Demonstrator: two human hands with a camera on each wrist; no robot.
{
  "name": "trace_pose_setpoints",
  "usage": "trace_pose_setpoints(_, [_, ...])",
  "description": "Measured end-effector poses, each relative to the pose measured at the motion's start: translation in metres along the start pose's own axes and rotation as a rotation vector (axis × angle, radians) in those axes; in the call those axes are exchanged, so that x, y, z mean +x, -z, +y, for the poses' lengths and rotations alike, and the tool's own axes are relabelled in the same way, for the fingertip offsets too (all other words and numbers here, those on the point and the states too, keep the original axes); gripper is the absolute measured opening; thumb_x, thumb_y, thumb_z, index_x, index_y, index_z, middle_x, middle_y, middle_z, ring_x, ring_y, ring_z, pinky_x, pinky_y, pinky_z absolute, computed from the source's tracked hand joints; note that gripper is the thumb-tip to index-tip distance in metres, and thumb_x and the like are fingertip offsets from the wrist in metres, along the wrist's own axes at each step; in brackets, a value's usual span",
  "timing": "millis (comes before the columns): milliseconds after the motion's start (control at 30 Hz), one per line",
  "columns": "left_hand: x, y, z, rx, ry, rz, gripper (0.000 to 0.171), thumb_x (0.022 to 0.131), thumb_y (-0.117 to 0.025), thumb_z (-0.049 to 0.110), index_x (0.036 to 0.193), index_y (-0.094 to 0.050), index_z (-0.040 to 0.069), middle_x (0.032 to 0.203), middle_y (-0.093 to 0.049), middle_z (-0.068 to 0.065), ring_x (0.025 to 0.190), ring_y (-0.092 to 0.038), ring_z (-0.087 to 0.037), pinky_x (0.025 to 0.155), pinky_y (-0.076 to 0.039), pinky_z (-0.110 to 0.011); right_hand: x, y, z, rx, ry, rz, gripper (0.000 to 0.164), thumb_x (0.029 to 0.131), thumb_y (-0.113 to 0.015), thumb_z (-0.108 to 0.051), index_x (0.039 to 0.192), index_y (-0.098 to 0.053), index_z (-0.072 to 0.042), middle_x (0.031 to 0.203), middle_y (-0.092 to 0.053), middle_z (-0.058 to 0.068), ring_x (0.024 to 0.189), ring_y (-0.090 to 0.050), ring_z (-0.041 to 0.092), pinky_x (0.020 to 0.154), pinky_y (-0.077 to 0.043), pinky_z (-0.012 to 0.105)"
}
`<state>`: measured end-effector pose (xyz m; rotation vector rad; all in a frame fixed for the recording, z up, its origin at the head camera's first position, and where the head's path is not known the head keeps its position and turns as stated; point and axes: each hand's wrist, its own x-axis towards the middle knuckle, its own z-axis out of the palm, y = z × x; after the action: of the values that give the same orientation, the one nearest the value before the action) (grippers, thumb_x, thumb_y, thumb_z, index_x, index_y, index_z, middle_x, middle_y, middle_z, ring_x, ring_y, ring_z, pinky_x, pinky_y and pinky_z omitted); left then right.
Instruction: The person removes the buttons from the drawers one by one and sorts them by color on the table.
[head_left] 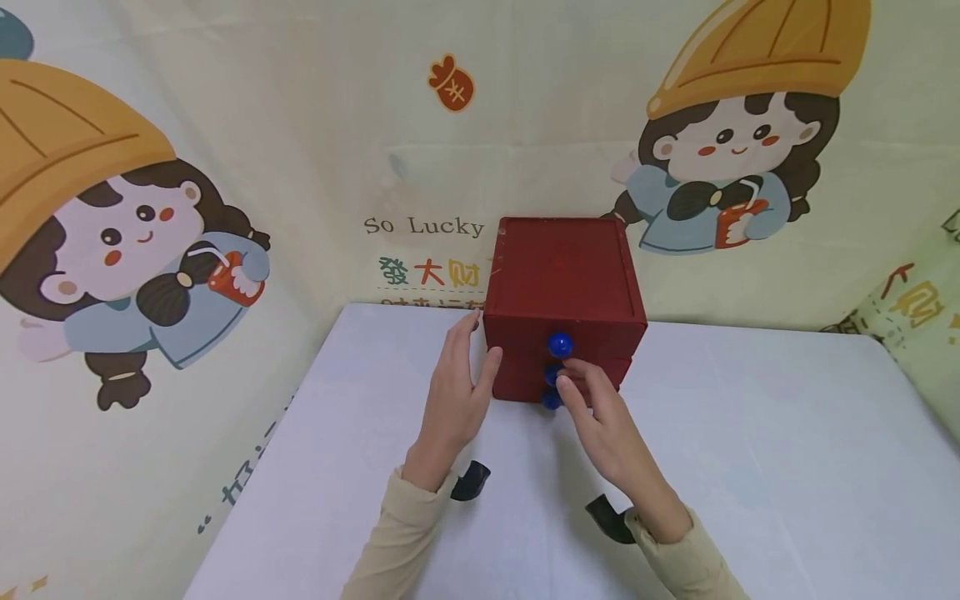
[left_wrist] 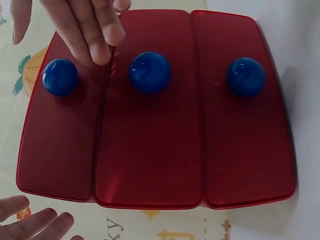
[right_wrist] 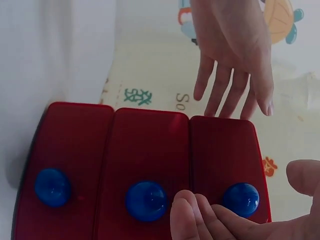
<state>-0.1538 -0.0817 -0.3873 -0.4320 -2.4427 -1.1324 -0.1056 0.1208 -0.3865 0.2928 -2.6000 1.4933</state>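
Note:
A dark red cabinet (head_left: 562, 271) with three drawers stands on the table, and each drawer front carries a round blue knob. The top knob (head_left: 559, 345), middle knob (left_wrist: 150, 72) and bottom knob (right_wrist: 52, 187) all stick out toward me. Beside the cabinet's left side is my left hand (head_left: 452, 392), its fingers extended and spread, holding nothing. My right hand (head_left: 609, 429) is in front of the drawers, fingers slightly bent and thumb apart. In the right wrist view its fingertips (right_wrist: 184, 215) lie between the middle and top knobs, gripping neither. All three drawers look closed.
The cabinet sits near the back edge of a white table (head_left: 750, 450). Behind it hangs a cream cloth (head_left: 315, 100) printed with cartoon figures and lettering. Black pieces, one at the left wrist (head_left: 471, 481) and one at the right (head_left: 609, 518), show beside the beige sleeves.

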Motion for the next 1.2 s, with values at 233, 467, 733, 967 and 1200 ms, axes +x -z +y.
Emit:
trace_pose_setpoints(233, [0.012, -0.001, 0.002, -0.079, -0.007, 0.004, 0.061, 0.104, -0.039, 0.051, 0.154, -0.032, 0.016, 0.151, -0.041, 0.002, 0.139, -0.04, -0.014, 0.113, -0.041, -0.044, 0.008, 0.002, -0.001, 0.115, -0.011, -0.025, 0.041, 0.107, -0.043, -0.031, 0.135, -0.049, -0.002, 0.123, -0.063, 0.016, 0.102, -0.067, 0.03, 0.086, -0.057, 0.029])
trace_pose_setpoints(467, [0.023, -0.005, 0.001, -0.165, -0.035, 0.012, 0.055, 0.105, -0.045, 0.037, 0.152, -0.034, 0.012, 0.15, -0.044, 0.001, 0.137, -0.042, -0.012, 0.113, -0.04, -0.04, 0.017, 0.003, 0.001, 0.289, -0.07, -0.096, 0.043, 0.108, -0.04, -0.035, 0.129, -0.053, 0.0, 0.118, -0.065, 0.021, 0.098, -0.069, 0.029, 0.088, -0.058, 0.037])
trace_pose_setpoints(733, [0.031, -0.006, -0.003, -0.208, -0.048, 0.035, 0.055, 0.105, -0.042, 0.04, 0.151, -0.035, 0.009, 0.147, -0.047, 0.0, 0.134, -0.044, -0.013, 0.112, -0.042, -0.039, 0.026, 0.006, 0.001, 0.587, -0.163, -0.248, 0.055, 0.108, -0.035, -0.04, 0.138, -0.043, 0.005, 0.132, -0.053, 0.028, 0.102, -0.068, 0.022, 0.09, -0.057, 0.029])
trace_pose_setpoints(967, [0.035, -0.007, -0.003, -0.308, -0.022, 0.035, 0.051, 0.106, -0.042, 0.039, 0.148, -0.04, 0.01, 0.146, -0.047, 0.0, 0.134, -0.045, -0.013, 0.103, -0.051, -0.042, 0.032, 0.006, -0.001, 0.758, -0.211, -0.317, 0.061, 0.109, -0.032, -0.04, 0.14, -0.038, 0.011, 0.136, -0.046, 0.03, 0.102, -0.066, 0.019, 0.091, -0.056, 0.028])
trace_pose_setpoints(1200, [0.039, -0.003, -0.003, -0.459, 0.036, 0.011, 0.045, 0.106, -0.045, 0.032, 0.145, -0.045, 0.01, 0.143, -0.052, -0.004, 0.132, -0.049, -0.018, 0.099, -0.053, -0.043, 0.036, 0.007, 0.001, 0.907, -0.255, -0.334, 0.061, 0.108, -0.033, -0.041, 0.141, -0.036, 0.011, 0.127, -0.056, 0.015, 0.103, -0.066, 0.019, 0.095, -0.055, 0.029])
